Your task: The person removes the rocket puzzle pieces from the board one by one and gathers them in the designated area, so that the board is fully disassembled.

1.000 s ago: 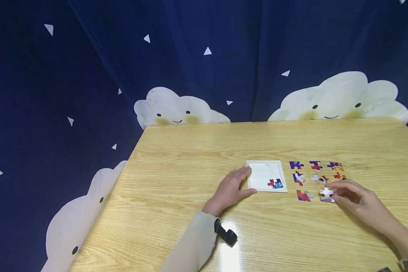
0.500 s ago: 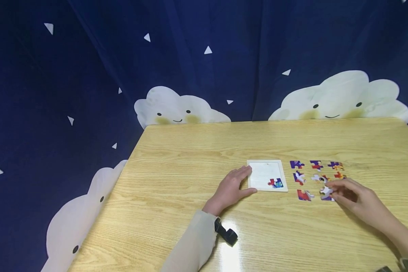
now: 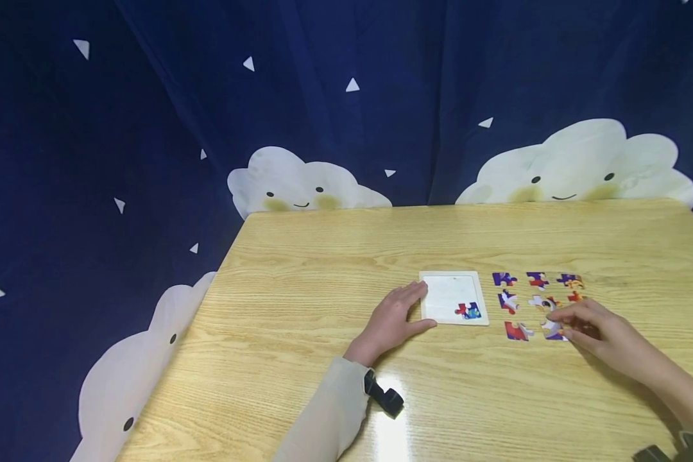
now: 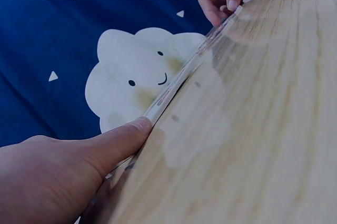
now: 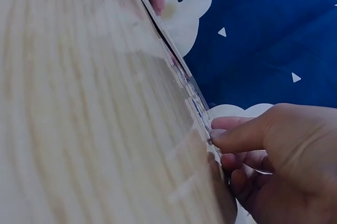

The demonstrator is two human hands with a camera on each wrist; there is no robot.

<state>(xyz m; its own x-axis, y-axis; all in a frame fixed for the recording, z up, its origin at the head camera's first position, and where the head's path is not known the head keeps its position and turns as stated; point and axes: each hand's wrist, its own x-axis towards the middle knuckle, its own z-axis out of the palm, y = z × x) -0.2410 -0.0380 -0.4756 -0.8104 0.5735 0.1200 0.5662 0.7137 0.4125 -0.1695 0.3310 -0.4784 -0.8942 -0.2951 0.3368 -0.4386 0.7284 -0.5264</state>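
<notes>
In the head view, a white square puzzle tray (image 3: 447, 298) lies flat on the table. Purple, red and blue puzzle pieces (image 3: 469, 311) sit in its lower right corner. My left hand (image 3: 389, 321) rests along the tray's left side, fingers and thumb fairly straight and spread; in the left wrist view its thumb (image 4: 124, 140) touches the tray's edge. To the right, my right hand (image 3: 609, 333) pinches a white and purple puzzle piece (image 3: 552, 329) in the nearest row, low at the tabletop. The fingers cover part of it. From the right wrist, the thumb (image 5: 237, 137) meets the piece's edge.
Loose pieces lie in rough rows right of the tray, among them a purple one (image 3: 504, 280), a red one (image 3: 536, 280) and a red-grey one (image 3: 516, 332). The wooden table (image 3: 300, 289) ends at a dark blue curtain (image 3: 323, 96) with white clouds.
My right hand's fingertips have shifted slightly left over the same piece, which has tilted and moved a little. The left hand and tray have stayed in place.
</notes>
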